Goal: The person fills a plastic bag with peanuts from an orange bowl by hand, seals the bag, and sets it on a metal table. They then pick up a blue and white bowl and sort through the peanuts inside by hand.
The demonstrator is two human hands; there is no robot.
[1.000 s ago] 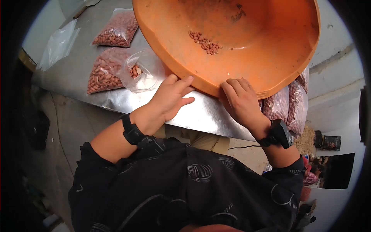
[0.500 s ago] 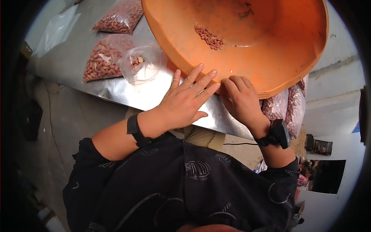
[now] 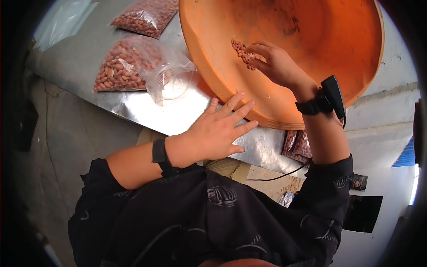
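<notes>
A large orange basin (image 3: 307, 84) stands tilted towards me, with a small pile of peanuts (image 3: 240, 52) on its inner wall. My right hand (image 3: 278, 64) is inside the basin at that pile, fingers curved and thumb apart, touching or just over the nuts; its palm is hidden. Spread flat, my left hand (image 3: 218, 129) has its fingertips on the basin's near rim and holds nothing. Left of the basin lies a clear plastic bag of peanuts (image 3: 122, 66), its loose mouth towards the rim.
Another bag of peanuts (image 3: 144, 20) lies farther back on the shiny metal table (image 3: 80, 62). Clear plastic bags (image 3: 66, 22) rest at the far left. More filled bags (image 3: 298, 144) show under the basin's right side. A black cable (image 3: 278, 178) runs near my right arm.
My right hand has left the near rim and reached into the basin to the peanuts. My left hand stays spread at the rim. The basin appears slightly shifted right and lower in view.
</notes>
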